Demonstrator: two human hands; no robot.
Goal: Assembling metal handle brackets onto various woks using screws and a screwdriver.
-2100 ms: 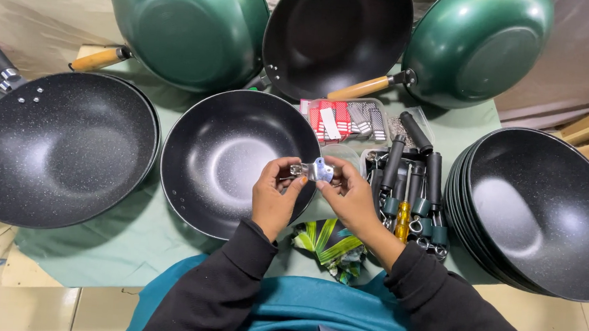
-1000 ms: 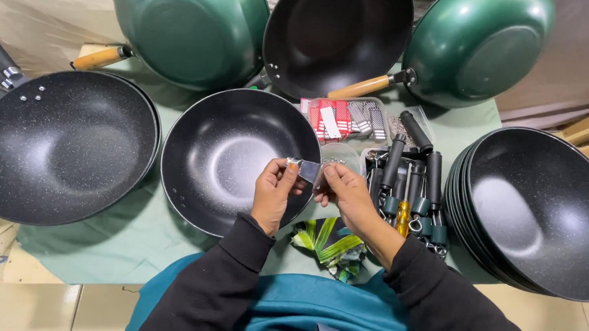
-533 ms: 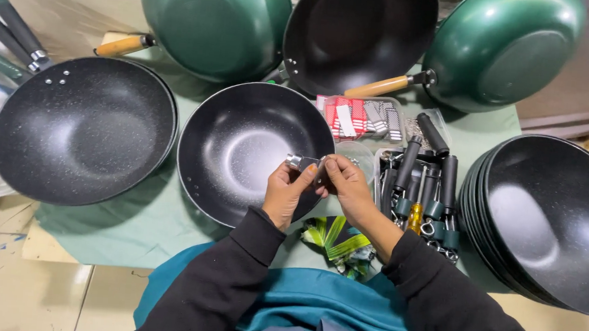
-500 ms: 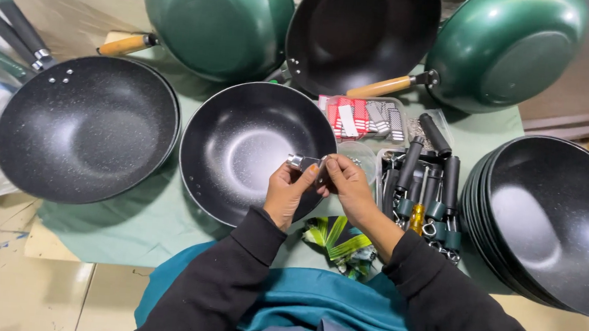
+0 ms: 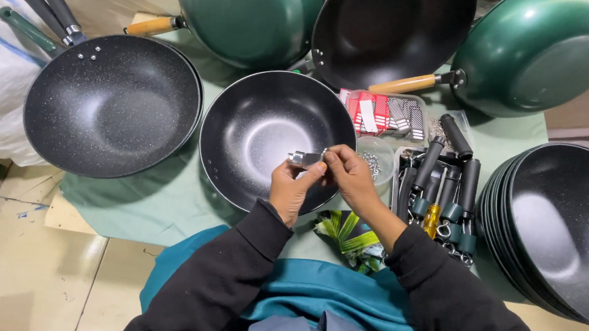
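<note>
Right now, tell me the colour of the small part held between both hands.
Silvery metal part, seen in the head view.

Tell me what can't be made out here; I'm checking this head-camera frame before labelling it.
- Small metal piece: pinched between left hand and right hand; fingers hide its shape.
- Stack of black pans: cut by the right edge, count unclear.
- Clear cup: contents too small to tell.
- Green wrappers: partly under the right forearm.
</note>
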